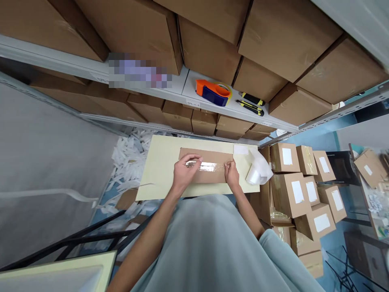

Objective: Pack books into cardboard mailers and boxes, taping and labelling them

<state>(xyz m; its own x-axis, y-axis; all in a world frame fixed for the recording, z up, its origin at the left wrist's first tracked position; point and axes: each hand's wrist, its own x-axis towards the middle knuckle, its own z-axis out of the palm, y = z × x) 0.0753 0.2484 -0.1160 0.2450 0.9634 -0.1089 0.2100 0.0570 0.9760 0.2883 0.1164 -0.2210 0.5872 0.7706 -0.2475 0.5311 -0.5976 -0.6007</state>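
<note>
Brown cardboard package (211, 177) lies between the 2 hands on a pale yellow table (161, 162), clear tape (209, 166) running along its top. The left hand (186, 170) curves thumb toward fingers at the tape's left end, though I cannot tell whether it pinches it; the right hand (231, 173), fingers curled, is at the package's right edge, its grip unclear.

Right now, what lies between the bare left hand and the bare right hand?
A shiny strip of clear tape along the brown rectangular cardboard box, seen in the head view.
</note>
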